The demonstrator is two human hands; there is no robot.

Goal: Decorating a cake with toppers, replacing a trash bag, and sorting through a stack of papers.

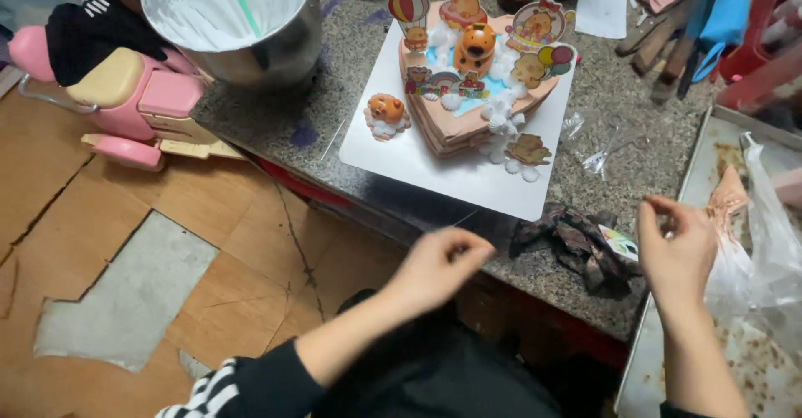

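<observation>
Two loosely curled, empty hands, left hand (439, 268) and right hand (678, 247), hover near the soft, fragile cake (478, 76); best lifted by its stiff white board (418, 163).

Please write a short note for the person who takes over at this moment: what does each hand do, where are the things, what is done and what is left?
Left hand: loosely closed in the air over the counter edge; whether it holds anything cannot be told.
Right hand: raised with fingertips pinched, beside the clear plastic bag on the metal tray.
The heart-shaped cake sits on a white board, already carrying cream puffs, paper toppers and an orange animal figure. A second small figure stands on the board beside the cake.
A metal bowl with white cream is at the back left; a dark cloth lies at the counter edge.
Left: nothing clearly missing on the cake.
</observation>
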